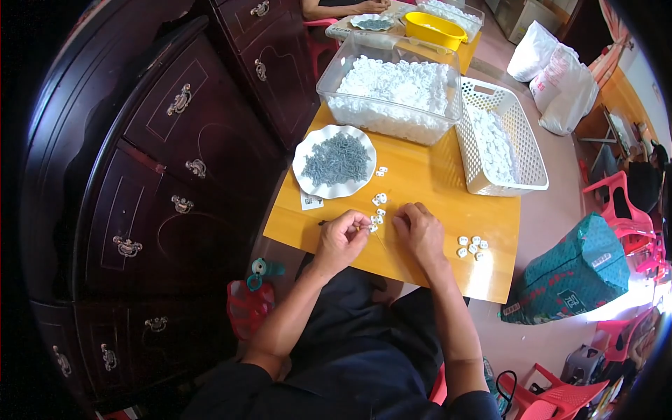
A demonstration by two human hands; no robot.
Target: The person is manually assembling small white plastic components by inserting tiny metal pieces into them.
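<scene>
My left hand is over the near part of the yellow table, thumb and forefinger pinched on a small white plastic piece. More small white pieces with dark holes lie in a short line just beyond those fingertips. To the right, my right hand hovers low over the tabletop with its fingers curled together; whatever they hold is hidden. Several white pieces form a loose group right of that hand. Beyond my left hand, a white scalloped plate bears a heap of small grey parts.
A clear plastic bin full of white pieces stands at the table's far side, beside a white perforated basket. Dark drawers line the left. A teal bag stands right of the table. Another person's hands show at a further table.
</scene>
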